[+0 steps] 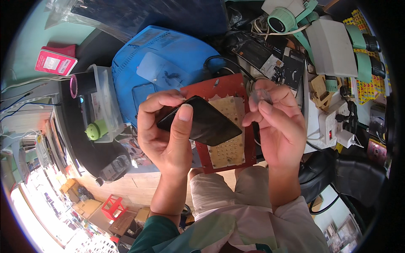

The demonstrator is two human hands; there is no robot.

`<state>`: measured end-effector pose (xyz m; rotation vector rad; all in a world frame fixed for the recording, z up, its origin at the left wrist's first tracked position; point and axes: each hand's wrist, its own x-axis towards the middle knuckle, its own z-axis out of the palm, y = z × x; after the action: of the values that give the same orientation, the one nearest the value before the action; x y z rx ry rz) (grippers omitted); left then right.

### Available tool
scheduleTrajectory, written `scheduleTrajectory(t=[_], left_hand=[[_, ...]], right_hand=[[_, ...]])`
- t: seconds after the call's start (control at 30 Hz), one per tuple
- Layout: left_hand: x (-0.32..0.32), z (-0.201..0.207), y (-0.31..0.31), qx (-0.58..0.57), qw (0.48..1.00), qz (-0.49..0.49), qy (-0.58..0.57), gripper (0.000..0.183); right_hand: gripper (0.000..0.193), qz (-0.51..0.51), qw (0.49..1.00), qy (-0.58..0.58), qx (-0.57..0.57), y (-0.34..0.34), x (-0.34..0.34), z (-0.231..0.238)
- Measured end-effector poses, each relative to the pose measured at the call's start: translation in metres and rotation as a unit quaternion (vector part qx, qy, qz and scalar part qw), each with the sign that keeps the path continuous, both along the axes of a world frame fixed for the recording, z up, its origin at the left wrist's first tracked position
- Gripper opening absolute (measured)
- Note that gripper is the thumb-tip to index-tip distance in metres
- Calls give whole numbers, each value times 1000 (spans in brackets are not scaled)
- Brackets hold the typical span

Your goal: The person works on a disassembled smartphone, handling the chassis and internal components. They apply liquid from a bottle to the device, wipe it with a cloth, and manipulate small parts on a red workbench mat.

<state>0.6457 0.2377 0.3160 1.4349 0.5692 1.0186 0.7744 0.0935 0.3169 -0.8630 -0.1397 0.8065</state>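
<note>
My left hand [166,141] grips a black smartphone [216,128] by its left end, thumb on top and fingers curled behind the edge. The phone is tilted, its dark glossy face turned up. Off to its right, my right hand [282,126] pinches a small, thin greyish see-through piece [265,96] between thumb and fingers; its kind is unclear. The right hand does not touch the phone. Below both hands lies a dark red plate [198,89] with a beige perforated pad [228,157] on it, partly covered by the phone.
Behind the plate lies a blue mat [126,63] with a clear film sheet [158,69]. A microscope [331,46] stands back right, beside phone parts [265,59]. A power strip [331,126] sits right. At left are a clear plastic bin [103,101] and a plastic bottle [114,169].
</note>
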Motion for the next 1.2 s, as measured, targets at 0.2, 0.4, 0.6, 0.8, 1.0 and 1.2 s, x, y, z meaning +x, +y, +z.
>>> scheduleTrajectory(t=[0.2,0.4,0.6,0.8,1.0,1.2], left_hand=[[1,-1,0,-3,1000,2,1,18],[2,-1,0,-1,1000,7,0,18],[2,-1,0,-1,1000,10,-1,19],[1,0,0,-8,1000,12,11,18],[-1,1,1,-2,1000,-2,8,18],[-8,-2,4,-23,999,-25,-12,24]], right_hand=[[18,25,997,65,44,-2,2,-8],[12,28,988,141,57,1,0,-2],[8,84,978,173,81,-11,6,-12],[21,83,989,107,59,-10,5,-9],[37,119,987,55,90,-11,12,3],[46,-37,964,-249,-85,13,-13,14]])
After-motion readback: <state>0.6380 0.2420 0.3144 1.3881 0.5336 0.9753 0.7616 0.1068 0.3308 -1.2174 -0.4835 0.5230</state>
